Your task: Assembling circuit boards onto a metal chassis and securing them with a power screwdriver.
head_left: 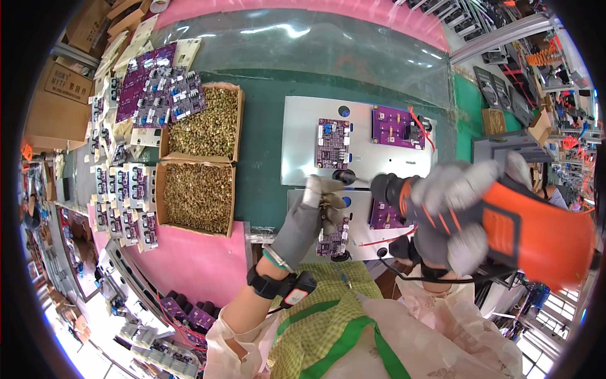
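A: What is the left hand [314, 211] doing, just below the middle of the frame?

B: It is gloved, with the fingertips pinched together on something small, probably a screw, though that is too tiny to tell. It hovers over a purple board [333, 239] on the near plate [363, 201], likely to steady the piece where the tool will meet it.

A: And the right hand [451, 218]?

B: At right of centre, fingers wrapped tight round an orange driver [536, 230]. Its black nose [382, 187] points left toward the pinch, so the tip and the small part come together above the board.

A: Where are the other boards?

B: Two more sit on the far plate [297, 142] above centre: one [332, 143] at left, another [398, 126] at right with a red wire. A further board [385, 216] lies on the near plate, partly hidden by the driver.

A: And the boxes at left?

B: Two cardboard boxes, the upper [205, 121] and the lower [196, 197], are full of small brass-coloured parts, within easy reach of the left hand, I'd judge. Stacks of boards [161, 88] fill the upper left beside them.
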Demonstrator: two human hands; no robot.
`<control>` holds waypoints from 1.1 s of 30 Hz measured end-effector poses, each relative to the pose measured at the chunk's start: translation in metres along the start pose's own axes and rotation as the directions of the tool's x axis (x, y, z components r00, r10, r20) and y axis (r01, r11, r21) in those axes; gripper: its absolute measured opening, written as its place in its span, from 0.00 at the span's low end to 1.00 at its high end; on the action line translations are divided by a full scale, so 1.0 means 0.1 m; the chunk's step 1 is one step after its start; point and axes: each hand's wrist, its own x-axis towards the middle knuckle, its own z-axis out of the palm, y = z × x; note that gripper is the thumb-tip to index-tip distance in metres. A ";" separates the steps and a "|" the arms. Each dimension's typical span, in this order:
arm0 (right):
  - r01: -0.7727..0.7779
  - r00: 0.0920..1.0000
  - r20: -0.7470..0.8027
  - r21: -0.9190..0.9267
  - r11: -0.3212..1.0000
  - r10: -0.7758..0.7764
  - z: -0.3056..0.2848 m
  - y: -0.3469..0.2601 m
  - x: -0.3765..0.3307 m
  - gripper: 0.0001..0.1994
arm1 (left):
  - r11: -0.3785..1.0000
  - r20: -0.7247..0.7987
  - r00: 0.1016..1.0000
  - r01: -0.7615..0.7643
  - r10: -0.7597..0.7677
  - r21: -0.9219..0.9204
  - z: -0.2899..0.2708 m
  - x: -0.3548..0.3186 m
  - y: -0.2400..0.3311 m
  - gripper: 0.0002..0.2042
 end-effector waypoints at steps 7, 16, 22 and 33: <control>-0.072 0.967 -0.254 -0.280 0.957 -0.001 -0.03 0.48 -0.19 0.32 | 0.987 0.011 0.997 -0.070 0.072 -0.144 -0.33 -0.10 0.02 0.15; -0.147 0.962 -0.255 -0.188 0.971 0.097 0.02 0.54 -0.21 0.31 | 0.994 -0.070 0.993 -0.102 0.099 -0.030 -0.44 -0.11 0.05 0.10; -0.211 0.954 -0.249 -0.155 0.965 0.168 0.07 0.58 -0.30 0.26 | 0.974 -0.076 0.987 -0.156 0.145 -0.167 -0.46 -0.05 0.03 0.08; 0.117 0.974 -0.209 0.165 0.979 -0.081 0.23 -0.03 0.12 0.30 | 0.962 0.082 0.996 -0.024 0.048 -0.271 -0.25 0.02 -0.04 0.11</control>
